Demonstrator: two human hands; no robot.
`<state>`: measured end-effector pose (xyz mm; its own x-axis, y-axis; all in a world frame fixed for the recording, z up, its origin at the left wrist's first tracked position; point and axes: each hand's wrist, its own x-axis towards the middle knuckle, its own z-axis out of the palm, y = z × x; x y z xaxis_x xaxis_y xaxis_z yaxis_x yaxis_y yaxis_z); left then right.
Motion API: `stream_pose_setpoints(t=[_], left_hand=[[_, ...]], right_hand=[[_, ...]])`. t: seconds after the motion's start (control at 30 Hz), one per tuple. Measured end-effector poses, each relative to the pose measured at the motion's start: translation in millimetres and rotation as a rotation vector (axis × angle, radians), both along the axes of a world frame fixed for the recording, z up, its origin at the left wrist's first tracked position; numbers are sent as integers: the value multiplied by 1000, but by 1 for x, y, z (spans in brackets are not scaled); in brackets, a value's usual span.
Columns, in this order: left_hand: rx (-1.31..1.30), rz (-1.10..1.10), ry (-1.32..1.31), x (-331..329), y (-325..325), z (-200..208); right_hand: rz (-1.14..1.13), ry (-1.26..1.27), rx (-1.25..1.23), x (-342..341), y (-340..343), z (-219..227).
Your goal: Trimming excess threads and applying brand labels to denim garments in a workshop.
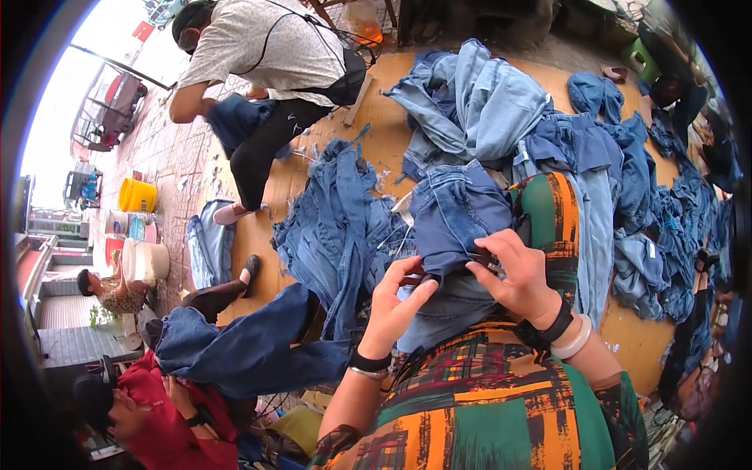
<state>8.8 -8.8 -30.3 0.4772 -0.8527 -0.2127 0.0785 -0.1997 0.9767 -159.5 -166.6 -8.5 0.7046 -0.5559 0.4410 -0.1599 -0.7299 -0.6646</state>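
Denim garment [460, 215]: bunched just beyond both hands, long axis roughly away from wearer | left hand [395, 307]: its near-left edge, fingers curled, grip can't tell | right hand [523, 280]: near-right edge, equally close, pinching small dark item [487, 264] | around garment: heaped jeans [337, 211] left, pale jeans [478, 102] beyond, patterned knee [552, 215] crowding right

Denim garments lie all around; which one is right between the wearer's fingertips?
The jeans with the smooth blue panel: their near edge lies between left hand and right hand. The pale denim heap beyond and frayed pile leftward lie clear of both.
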Motion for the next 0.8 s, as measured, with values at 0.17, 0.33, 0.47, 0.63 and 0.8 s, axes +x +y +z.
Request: stream_pose_setpoints(t=[0.17, 0.33, 0.47, 0.63, 0.8], left_hand=[[-76, -49, -357, -1, 0, 2], [-51, -27, -325, -1, 4, 11], [-129, -127, -316, 2, 0, 16], [-75, 84, -94, 13, -42, 43], [-63, 194, -203, 38, -77, 36]], right_hand=[[9, 124, 19, 5, 1, -2], [-36, 158, 51, 2, 2, -16], [-140, 76, 159, -1, 3, -24], [-180, -4, 119, -15, 0, -20], [-189, -26, 124, -29, 5, -36]])
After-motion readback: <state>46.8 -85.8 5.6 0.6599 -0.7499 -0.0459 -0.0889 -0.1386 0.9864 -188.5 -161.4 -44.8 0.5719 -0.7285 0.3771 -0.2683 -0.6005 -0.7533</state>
